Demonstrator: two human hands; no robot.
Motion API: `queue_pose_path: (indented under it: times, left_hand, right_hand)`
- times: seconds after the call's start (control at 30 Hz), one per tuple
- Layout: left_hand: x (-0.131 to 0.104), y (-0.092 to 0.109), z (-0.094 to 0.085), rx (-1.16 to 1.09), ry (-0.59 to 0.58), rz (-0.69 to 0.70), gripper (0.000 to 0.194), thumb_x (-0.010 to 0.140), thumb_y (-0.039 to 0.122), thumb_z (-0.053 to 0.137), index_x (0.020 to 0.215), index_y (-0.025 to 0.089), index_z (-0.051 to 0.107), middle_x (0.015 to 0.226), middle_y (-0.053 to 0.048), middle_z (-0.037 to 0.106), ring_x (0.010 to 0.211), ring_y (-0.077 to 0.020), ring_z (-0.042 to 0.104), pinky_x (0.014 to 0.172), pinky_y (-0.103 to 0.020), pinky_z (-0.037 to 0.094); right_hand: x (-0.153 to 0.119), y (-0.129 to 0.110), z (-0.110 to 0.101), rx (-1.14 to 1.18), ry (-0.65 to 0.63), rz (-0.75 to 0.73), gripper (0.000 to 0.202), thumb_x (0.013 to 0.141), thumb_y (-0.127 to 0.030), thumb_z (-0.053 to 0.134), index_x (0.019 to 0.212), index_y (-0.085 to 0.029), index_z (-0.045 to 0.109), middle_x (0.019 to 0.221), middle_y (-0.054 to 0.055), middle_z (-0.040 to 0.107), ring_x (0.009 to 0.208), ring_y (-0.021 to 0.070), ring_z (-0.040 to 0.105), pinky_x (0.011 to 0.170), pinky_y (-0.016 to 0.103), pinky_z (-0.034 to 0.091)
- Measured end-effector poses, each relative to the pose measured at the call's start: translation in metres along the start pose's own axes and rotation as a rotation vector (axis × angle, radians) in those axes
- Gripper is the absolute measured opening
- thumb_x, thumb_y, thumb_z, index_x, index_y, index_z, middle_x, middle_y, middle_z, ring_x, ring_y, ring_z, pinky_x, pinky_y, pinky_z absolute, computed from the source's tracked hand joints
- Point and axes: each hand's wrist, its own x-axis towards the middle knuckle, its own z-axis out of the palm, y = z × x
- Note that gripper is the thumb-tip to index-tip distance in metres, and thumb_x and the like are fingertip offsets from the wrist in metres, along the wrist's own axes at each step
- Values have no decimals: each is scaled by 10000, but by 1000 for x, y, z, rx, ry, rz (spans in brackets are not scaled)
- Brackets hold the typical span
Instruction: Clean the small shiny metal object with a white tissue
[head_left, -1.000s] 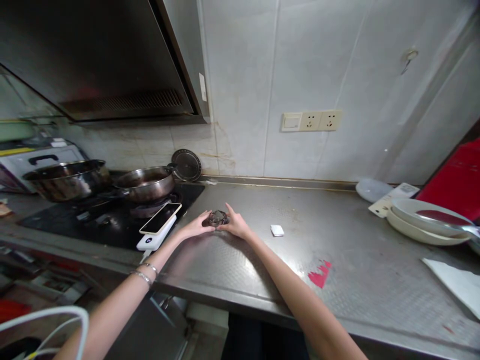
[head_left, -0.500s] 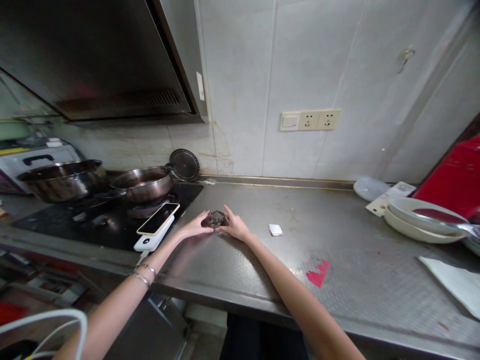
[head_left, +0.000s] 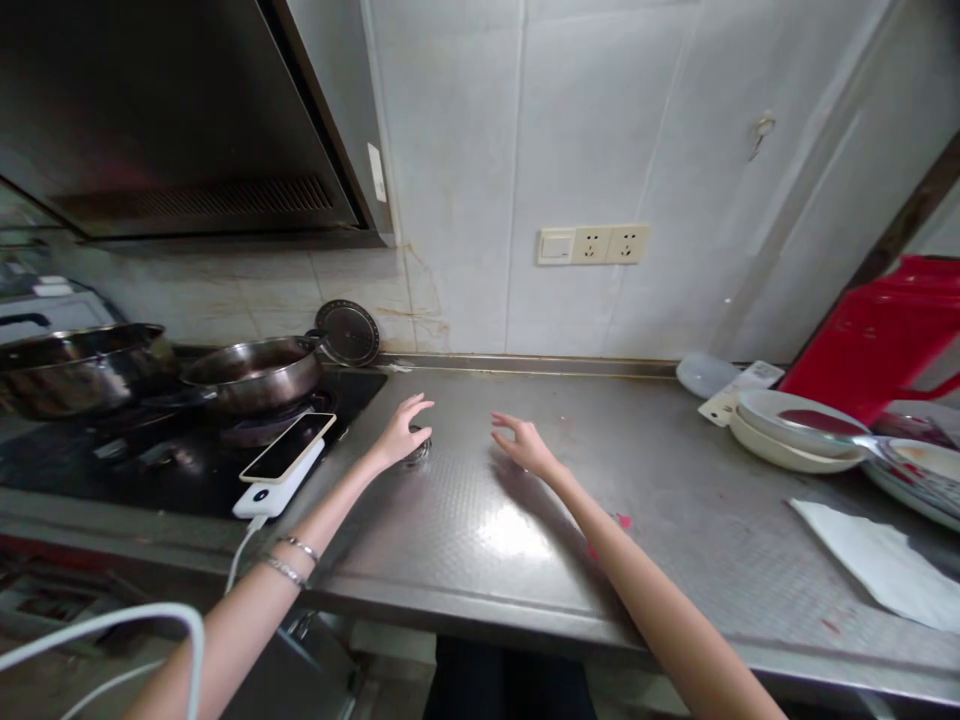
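Observation:
A small dark metal-and-glass object (head_left: 418, 450) rests on the steel counter (head_left: 450, 520), partly covered by my left hand (head_left: 401, 430). The fingers of that hand are spread above and beside it, not closed round it. Further right, my right hand (head_left: 523, 443) hovers over the counter with its fingers apart and nothing in them. Beneath the right forearm a bit of red paper (head_left: 624, 521) shows. The white square packet is hidden, apparently behind the right hand.
Two steel pots (head_left: 259, 375) stand on the black stove at left, with a phone (head_left: 289, 447) on a white power bank (head_left: 277, 490) at its edge. At right are stacked bowls (head_left: 799, 440), a red container (head_left: 862, 340) and white paper (head_left: 877, 565).
Both hands have let go of the small dark object. My right hand has moved away to the right, and my left hand has opened beside it. The view has shifted slightly right.

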Motion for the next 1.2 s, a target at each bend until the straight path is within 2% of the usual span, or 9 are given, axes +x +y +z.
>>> queue_pose_path:
  times: [0.13, 0.23, 0.33, 0.43, 0.53, 0.77, 0.97, 1.07, 1.2]
  left_hand:
    - [10, 37, 47, -7, -67, 67, 397, 780, 187, 500, 1162, 146, 598, 1406, -127, 465, 1314, -229, 427, 1127, -379, 293]
    - [15, 55, 88, 51, -178, 22, 445, 772, 132, 497, 1211, 102, 562, 1458, -183, 376, 1368, -268, 345, 1131, -393, 282]
    - [18, 64, 126, 79, -277, 24, 443, 823, 172, 475, 1257, 91, 518, 1490, -209, 305, 1410, -284, 248, 1134, -404, 263]
    - [22, 68, 156, 151, -239, -6, 433, 877, 254, 425, 1275, 95, 484, 1532, -220, 187, 1418, -335, 190, 1113, -454, 275]
    - [30, 68, 175, 215, -196, -33, 453, 900, 291, 380, 1290, 71, 452, 1527, -236, 189, 1423, -366, 126, 1124, -499, 211]
    - [40, 61, 185, 204, -212, -30, 468, 901, 323, 344, 1306, 107, 440, 1486, -211, 319, 1426, -353, 136, 1122, -535, 185]
    - [41, 59, 185, 185, -237, -29, 492, 902, 309, 338, 1319, 67, 432, 1488, -228, 303, 1425, -358, 134, 1127, -542, 171]
    - [41, 60, 180, 171, -257, -33, 482, 895, 283, 355, 1318, 74, 457, 1490, -213, 308, 1422, -346, 163, 1132, -532, 184]
    - [43, 60, 159, 93, -277, 62, 509, 827, 199, 461, 1334, 186, 495, 1517, -107, 299, 1433, -289, 163, 1148, -493, 208]
  right_hand:
    - [-19, 34, -35, -106, 73, 39, 385, 870, -214, 489, 1236, -137, 580, 1169, 110, 669, 1113, 205, 611, 980, 345, 449]
    - [-36, 62, -60, -222, 124, 87, 389, 870, -207, 466, 1220, -88, 587, 1226, 159, 627, 1186, 237, 559, 1037, 388, 398]
    - [-54, 84, -79, -343, 139, 124, 394, 883, -219, 454, 1222, -61, 577, 1251, 193, 599, 1238, 264, 508, 1084, 438, 329]
    - [-70, 99, -89, -449, 123, 143, 377, 904, -246, 445, 1205, -66, 585, 1260, 206, 587, 1278, 276, 462, 1112, 474, 265]
    - [-79, 108, -91, -525, 96, 163, 360, 918, -263, 440, 1189, -80, 591, 1253, 196, 592, 1296, 275, 437, 1120, 472, 238]
    - [-79, 120, -87, -600, 84, 249, 367, 925, -271, 418, 1180, -76, 596, 1248, 204, 586, 1261, 282, 461, 1096, 434, 272]
    - [-78, 121, -89, -601, 73, 271, 367, 908, -267, 438, 1171, -77, 609, 1227, 201, 602, 1228, 273, 491, 1082, 387, 290]
    - [-77, 122, -90, -597, 69, 273, 374, 904, -262, 443, 1183, -69, 600, 1230, 201, 601, 1230, 274, 489, 1080, 377, 291]
    - [-76, 123, -90, -586, 66, 276, 360, 896, -247, 449, 1177, -81, 602, 1225, 200, 604, 1236, 277, 483, 1063, 380, 308]
